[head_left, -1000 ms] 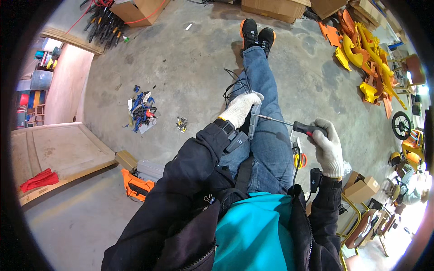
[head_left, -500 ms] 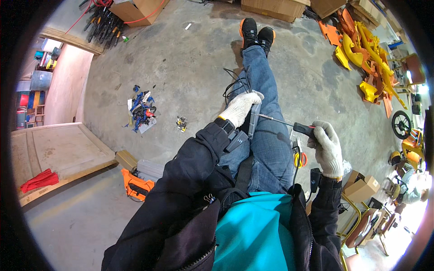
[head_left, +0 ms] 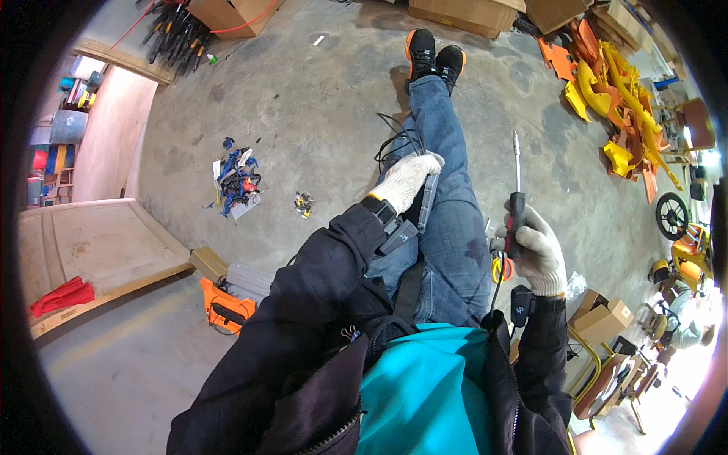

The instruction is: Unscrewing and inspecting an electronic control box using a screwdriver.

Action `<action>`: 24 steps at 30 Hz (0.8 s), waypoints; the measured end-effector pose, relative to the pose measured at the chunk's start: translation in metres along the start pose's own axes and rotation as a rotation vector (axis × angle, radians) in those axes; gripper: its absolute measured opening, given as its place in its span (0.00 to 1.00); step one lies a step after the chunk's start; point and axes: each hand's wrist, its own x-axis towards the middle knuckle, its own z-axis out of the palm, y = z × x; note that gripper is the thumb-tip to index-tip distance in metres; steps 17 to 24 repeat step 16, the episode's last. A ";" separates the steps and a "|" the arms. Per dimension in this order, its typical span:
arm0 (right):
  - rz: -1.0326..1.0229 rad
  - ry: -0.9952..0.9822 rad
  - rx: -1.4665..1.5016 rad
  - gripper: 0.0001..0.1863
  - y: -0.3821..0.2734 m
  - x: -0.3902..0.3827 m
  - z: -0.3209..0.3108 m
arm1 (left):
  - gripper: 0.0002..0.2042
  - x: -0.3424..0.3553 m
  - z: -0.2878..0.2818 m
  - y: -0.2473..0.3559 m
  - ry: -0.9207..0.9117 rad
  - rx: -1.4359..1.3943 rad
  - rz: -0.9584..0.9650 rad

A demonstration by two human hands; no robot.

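In a white knit glove, my left hand [head_left: 409,180] is closed around a flat grey rectangular casing [head_left: 429,202] held above my thighs. Thin black cables [head_left: 393,140] loop out beyond that hand over my legs. My right hand [head_left: 537,249], gloved the same way, grips a screwdriver [head_left: 516,199] by its black and red handle. The shaft points away from me, tip up in the picture, apart from the casing. Orange-handled scissors [head_left: 501,267] lie beside my right thigh, partly behind the hand. The casing's underside is hidden.
On the floor to the left lie a heap of blue, red and black scraps [head_left: 239,180] and a small pile of metal bits [head_left: 303,204]. An orange tool case [head_left: 226,307] stands near a wooden board [head_left: 114,250]. Yellow and orange plastic parts [head_left: 607,98] are heaped at far right.
The screwdriver has left the casing. My right hand has turned it from pointing left at the casing to pointing away from me. My left hand and the casing stay in place.
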 end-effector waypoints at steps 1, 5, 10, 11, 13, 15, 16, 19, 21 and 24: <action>0.015 -0.012 -0.017 0.33 0.003 0.008 0.003 | 0.14 -0.001 0.003 0.001 0.029 0.001 -0.010; 0.000 0.013 -0.314 0.18 0.011 0.031 0.044 | 0.14 -0.001 0.002 -0.001 0.091 0.162 0.012; 0.028 0.106 -0.826 0.17 0.016 0.053 0.079 | 0.16 -0.004 0.013 0.013 0.093 0.292 -0.040; -0.020 0.101 -0.905 0.17 0.023 0.059 0.075 | 0.16 -0.003 0.015 0.013 0.103 0.278 -0.062; -0.060 0.084 -0.943 0.18 0.033 0.067 0.075 | 0.17 0.000 0.014 0.009 0.136 0.275 -0.106; -0.058 0.055 -0.972 0.19 0.034 0.069 0.092 | 0.18 0.005 0.005 -0.008 0.100 0.222 -0.023; -0.076 0.011 -0.974 0.19 0.034 0.080 0.105 | 0.20 0.012 -0.009 -0.019 0.067 0.181 0.062; -0.076 0.011 -0.974 0.19 0.034 0.080 0.105 | 0.20 0.012 -0.009 -0.019 0.067 0.181 0.062; -0.076 0.011 -0.974 0.19 0.034 0.080 0.105 | 0.20 0.012 -0.009 -0.019 0.067 0.181 0.062; -0.076 0.011 -0.974 0.19 0.034 0.080 0.105 | 0.20 0.012 -0.009 -0.019 0.067 0.181 0.062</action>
